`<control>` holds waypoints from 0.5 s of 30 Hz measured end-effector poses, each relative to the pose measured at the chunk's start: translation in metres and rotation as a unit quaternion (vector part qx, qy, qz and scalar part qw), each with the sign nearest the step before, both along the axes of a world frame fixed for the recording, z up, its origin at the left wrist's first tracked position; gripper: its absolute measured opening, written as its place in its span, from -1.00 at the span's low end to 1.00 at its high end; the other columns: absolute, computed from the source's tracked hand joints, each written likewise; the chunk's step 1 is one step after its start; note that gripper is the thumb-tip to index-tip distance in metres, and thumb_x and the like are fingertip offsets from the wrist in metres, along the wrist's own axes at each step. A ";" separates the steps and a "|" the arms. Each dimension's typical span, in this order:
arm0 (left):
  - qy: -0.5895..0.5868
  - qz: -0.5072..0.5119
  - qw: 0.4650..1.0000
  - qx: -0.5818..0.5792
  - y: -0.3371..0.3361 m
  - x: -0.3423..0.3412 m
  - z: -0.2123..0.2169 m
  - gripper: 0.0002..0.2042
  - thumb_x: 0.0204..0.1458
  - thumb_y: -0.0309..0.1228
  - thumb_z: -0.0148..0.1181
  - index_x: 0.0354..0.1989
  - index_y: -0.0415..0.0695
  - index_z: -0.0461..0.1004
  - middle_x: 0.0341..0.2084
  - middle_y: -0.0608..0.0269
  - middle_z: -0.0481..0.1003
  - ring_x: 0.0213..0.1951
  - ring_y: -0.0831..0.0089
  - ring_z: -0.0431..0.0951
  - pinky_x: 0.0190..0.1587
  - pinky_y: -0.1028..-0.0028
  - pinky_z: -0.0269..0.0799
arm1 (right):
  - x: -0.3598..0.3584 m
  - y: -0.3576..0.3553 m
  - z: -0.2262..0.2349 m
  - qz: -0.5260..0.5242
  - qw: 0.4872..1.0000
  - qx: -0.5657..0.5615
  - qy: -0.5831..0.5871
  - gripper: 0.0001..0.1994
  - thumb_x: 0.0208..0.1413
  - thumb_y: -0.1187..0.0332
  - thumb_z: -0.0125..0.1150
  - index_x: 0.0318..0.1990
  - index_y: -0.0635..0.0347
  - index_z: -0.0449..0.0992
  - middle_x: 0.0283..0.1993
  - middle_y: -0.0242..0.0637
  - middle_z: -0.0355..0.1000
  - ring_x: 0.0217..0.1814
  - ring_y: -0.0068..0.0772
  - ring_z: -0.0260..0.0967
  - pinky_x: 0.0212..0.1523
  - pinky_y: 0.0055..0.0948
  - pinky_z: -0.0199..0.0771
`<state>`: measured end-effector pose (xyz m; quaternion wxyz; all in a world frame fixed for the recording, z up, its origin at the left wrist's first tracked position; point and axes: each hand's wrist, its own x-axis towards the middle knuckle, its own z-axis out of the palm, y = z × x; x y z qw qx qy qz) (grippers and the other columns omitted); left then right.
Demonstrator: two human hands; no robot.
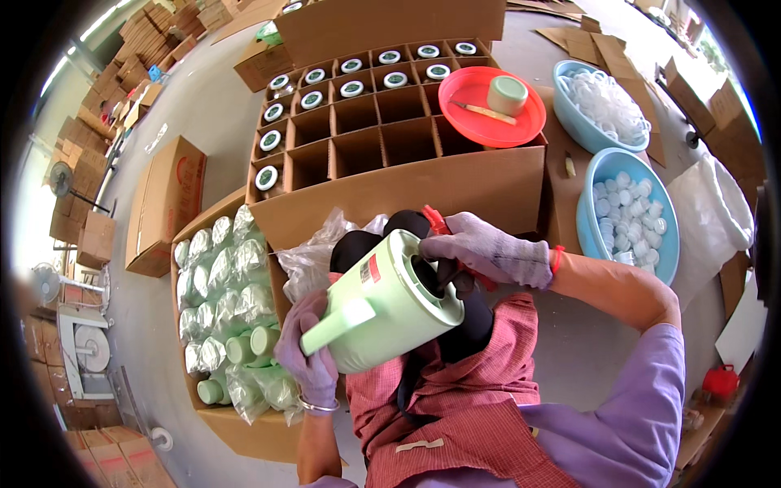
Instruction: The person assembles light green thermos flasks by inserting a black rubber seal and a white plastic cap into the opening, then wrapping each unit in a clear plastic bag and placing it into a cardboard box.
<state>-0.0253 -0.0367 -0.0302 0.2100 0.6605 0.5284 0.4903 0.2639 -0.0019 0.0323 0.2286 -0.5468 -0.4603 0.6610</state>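
Note:
A pale green plastic jug lies tilted over my lap, its dark round opening turned to the right. My left hand, in a grey-purple glove, grips its left side by the handle; some fingers are hidden behind it. My gloved right hand is closed around a red-handled tool at the opening. The tool's working end is hidden, so its kind cannot be told. Beside my left hand stands a carton packed with bagged jars or cups and several bare green ones.
Ahead is a divided carton with several white-lidded jars. A red tray on its corner bears a green cup and a knife. Blue basins hold clear rings and white caps. A closed carton stands left.

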 end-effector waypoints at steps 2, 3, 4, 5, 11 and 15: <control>0.045 -0.050 0.991 0.116 -0.002 0.007 0.002 -0.60 0.27 -0.24 0.00 -0.17 -0.43 0.56 -0.21 -0.07 0.60 -0.07 0.06 0.59 0.10 0.17 0.42 | 0.013 0.000 -0.023 0.024 0.998 0.036 0.056 -0.78 0.21 0.32 0.11 -0.28 0.35 0.53 -0.51 -0.31 0.48 -0.68 -0.58 0.35 -0.66 -0.52 0.38; 0.084 -0.051 0.986 0.133 -0.002 0.009 0.003 -0.59 0.26 -0.22 0.00 -0.15 -0.42 0.55 -0.20 -0.07 0.60 -0.06 0.09 0.59 0.10 0.19 0.42 | 0.014 0.003 -0.030 -0.006 0.996 -0.050 0.070 -0.83 0.22 0.39 0.05 -0.21 0.27 0.54 -0.44 -0.28 0.49 -0.62 -0.54 0.37 -0.61 -0.49 0.39; 0.120 -0.050 0.980 0.153 -0.002 0.012 0.004 -0.58 0.25 -0.21 -0.01 -0.12 -0.42 0.54 -0.18 -0.07 0.60 -0.06 0.11 0.59 0.10 0.21 0.42 | 0.016 0.008 -0.044 0.022 0.997 0.002 0.080 -0.83 0.22 0.37 0.05 -0.20 0.25 0.53 -0.44 -0.28 0.49 -0.60 -0.51 0.38 -0.58 -0.47 0.40; 0.109 -0.049 0.986 0.114 -0.003 0.011 0.006 -0.59 0.24 -0.23 0.00 -0.10 -0.42 0.53 -0.16 -0.07 0.59 -0.06 0.11 0.59 0.09 0.22 0.43 | 0.019 0.014 -0.061 0.048 0.993 0.054 0.088 -0.83 0.22 0.36 0.06 -0.19 0.24 0.53 -0.44 -0.28 0.48 -0.59 -0.48 0.39 -0.55 -0.45 0.41; 0.254 -0.062 0.964 -0.055 0.005 0.000 0.038 -0.52 0.01 -0.51 0.10 0.17 -0.33 0.37 -0.31 -0.09 0.59 -0.29 0.07 0.65 -0.15 0.27 0.53 | 0.067 0.076 -0.007 -0.006 0.806 0.427 -0.409 -0.71 0.18 0.20 0.15 -0.16 0.28 0.50 -0.37 -0.06 0.54 -0.31 -0.11 0.58 -0.33 -0.18 0.56; 0.213 -0.169 0.914 -0.299 0.004 0.031 0.071 -0.43 -0.08 -0.52 0.08 0.22 -0.29 0.31 -0.34 -0.04 0.56 -0.38 0.26 0.60 -0.24 0.30 0.48 | 0.146 0.135 -0.047 0.029 0.741 0.334 -0.582 -0.77 0.12 0.33 0.10 -0.13 0.23 0.55 -0.20 -0.02 0.58 -0.13 -0.02 0.58 -0.23 -0.11 0.56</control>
